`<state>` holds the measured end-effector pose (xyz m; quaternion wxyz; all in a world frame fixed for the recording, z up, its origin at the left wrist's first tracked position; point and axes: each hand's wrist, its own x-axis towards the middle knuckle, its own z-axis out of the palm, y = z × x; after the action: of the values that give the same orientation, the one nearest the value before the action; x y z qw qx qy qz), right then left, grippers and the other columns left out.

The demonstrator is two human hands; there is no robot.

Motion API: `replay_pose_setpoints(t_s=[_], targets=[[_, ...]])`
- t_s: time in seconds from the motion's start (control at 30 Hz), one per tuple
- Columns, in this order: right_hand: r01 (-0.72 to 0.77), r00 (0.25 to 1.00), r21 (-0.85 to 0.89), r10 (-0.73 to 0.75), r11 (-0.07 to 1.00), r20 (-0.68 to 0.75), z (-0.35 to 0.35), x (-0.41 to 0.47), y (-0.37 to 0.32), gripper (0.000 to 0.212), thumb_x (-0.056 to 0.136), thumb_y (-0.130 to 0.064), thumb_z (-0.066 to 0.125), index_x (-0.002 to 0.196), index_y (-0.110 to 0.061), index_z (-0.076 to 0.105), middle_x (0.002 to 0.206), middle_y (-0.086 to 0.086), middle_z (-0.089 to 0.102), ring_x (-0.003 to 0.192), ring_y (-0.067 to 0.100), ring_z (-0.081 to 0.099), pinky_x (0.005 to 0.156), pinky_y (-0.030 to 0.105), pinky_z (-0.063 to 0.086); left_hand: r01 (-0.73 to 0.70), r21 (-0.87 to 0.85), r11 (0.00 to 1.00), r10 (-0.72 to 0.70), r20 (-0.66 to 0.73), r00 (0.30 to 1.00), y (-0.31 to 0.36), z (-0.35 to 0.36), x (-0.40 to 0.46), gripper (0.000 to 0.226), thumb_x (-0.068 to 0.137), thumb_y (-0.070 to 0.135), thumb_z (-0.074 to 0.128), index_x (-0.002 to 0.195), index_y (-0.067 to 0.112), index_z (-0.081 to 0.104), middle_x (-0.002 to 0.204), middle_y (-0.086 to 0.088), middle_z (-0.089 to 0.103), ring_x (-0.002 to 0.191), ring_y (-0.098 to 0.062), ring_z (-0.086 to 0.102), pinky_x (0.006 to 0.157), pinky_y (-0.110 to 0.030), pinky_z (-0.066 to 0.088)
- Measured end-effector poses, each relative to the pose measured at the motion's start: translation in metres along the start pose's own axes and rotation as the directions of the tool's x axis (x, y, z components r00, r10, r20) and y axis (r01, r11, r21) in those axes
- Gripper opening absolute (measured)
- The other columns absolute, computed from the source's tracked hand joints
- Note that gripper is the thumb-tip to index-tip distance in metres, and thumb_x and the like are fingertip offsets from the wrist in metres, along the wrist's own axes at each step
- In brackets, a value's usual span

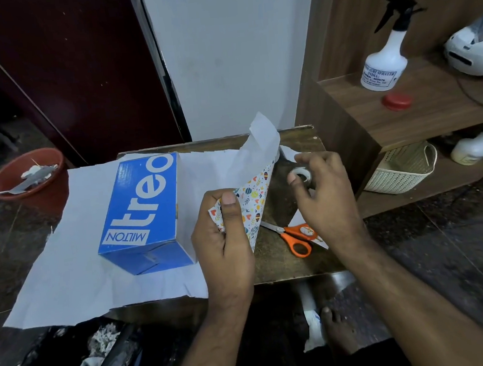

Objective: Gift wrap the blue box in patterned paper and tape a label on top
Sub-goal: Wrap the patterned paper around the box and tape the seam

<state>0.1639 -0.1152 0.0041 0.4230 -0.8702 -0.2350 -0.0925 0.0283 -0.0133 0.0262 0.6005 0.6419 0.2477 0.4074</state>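
Blue box: laid on its side on the white back of the patterned paper, on the worktop.
Left hand: a lifted paper corner is pinched beside the box.
Right hand: a tape roll is held in curled fingers.
Scissors: orange-handled, partly hidden under the right hand.
Surroundings: red bucket on the floor; spray bottle on a shelf.

Blue box; multicoloured-print paper; orange-handled scissors
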Motion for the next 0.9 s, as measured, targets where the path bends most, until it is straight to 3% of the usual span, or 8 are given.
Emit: replay_pose_setpoints(t_s=[0.1,0.17,0.33,0.47,0.57,0.7,0.9], targets=[[0.047,0.998,0.021,-0.047,0.999,0.03,-0.001,-0.008,-0.007,0.028,0.097,-0.027,0.064,0.124,-0.022,0.067,0.121,-0.001,0.053,0.117,0.02,0.056,0.097,0.034,0.049,-0.007,-0.008,1.0,0.007,-0.001,1.0,0.001,0.002,-0.002,0.024,0.102,0.043,0.047,0.094,0.026,0.062,0.094,0.011,0.072,0.1,-0.016,0.07,0.08,-0.033,0.058],[0.063,0.995,0.01,-0.063,0.998,0.075,-0.003,-0.012,-0.013,0.021,0.097,-0.023,0.067,0.118,-0.021,0.07,0.114,-0.003,0.059,0.11,0.017,0.058,0.088,0.027,0.044,-0.01,-0.022,1.0,0.009,-0.018,1.0,0.004,0.004,-0.003,0.023,0.102,0.039,0.047,0.093,0.025,0.063,0.091,0.014,0.072,0.097,-0.012,0.07,0.079,-0.028,0.057],[0.115,0.956,-0.15,-0.069,0.982,0.285,-0.01,-0.027,-0.019,0.017,0.089,-0.028,0.076,0.104,-0.023,0.068,0.092,-0.008,0.068,0.096,0.019,0.057,0.079,0.034,0.044,-0.067,-0.05,0.996,0.065,-0.049,0.997,0.012,0.0,-0.002,0.022,0.105,0.029,0.051,0.091,0.024,0.068,0.087,0.012,0.072,0.091,-0.011,0.07,0.078,-0.026,0.056],[0.193,0.908,-0.292,-0.058,0.937,0.415,-0.006,-0.042,-0.029,0.024,0.087,-0.033,0.076,0.104,-0.022,0.063,0.106,-0.004,0.063,0.101,0.024,0.056,0.078,0.036,0.039,-0.051,-0.031,0.998,0.048,-0.083,0.995,0.008,-0.009,-0.004,0.022,0.106,0.027,0.054,0.096,0.025,0.074,0.095,0.01,0.077,0.099,-0.014,0.073,0.089,-0.045,0.06],[0.175,0.908,-0.29,-0.039,0.941,0.418,0.0,-0.048,-0.037,0.014,0.092,-0.026,0.069,0.103,-0.018,0.067,0.106,0.003,0.065,0.103,0.028,0.059,0.085,0.041,0.049,-0.021,-0.001,1.0,0.021,-0.102,0.995,0.005,-0.013,-0.006,0.022,0.107,0.027,0.055,0.096,0.033,0.074,0.098,0.014,0.077,0.101,-0.01,0.072,0.093,-0.05,0.059],[0.087,0.921,-0.242,0.015,0.966,0.389,-0.004,-0.045,-0.043,0.007,0.087,-0.024,0.072,0.092,-0.023,0.077,0.09,-0.001,0.074,0.092,0.024,0.068,0.078,0.035,0.054,-0.004,-0.008,1.0,0.003,-0.118,0.993,0.005,-0.017,-0.004,0.021,0.105,0.034,0.056,0.092,0.034,0.072,0.097,0.013,0.076,0.102,-0.012,0.072,0.092,-0.051,0.059],[-0.124,0.975,-0.146,0.149,0.981,0.168,-0.04,-0.028,-0.029,0.005,0.084,-0.026,0.074,0.085,-0.022,0.078,0.074,-0.009,0.073,0.075,0.016,0.07,0.07,0.035,0.056,0.001,0.006,1.0,0.0,-0.095,0.995,0.002,-0.017,0.001,0.025,0.104,0.037,0.054,0.087,0.041,0.071,0.092,0.016,0.075,0.098,-0.01,0.072,0.088,-0.049,0.061]])
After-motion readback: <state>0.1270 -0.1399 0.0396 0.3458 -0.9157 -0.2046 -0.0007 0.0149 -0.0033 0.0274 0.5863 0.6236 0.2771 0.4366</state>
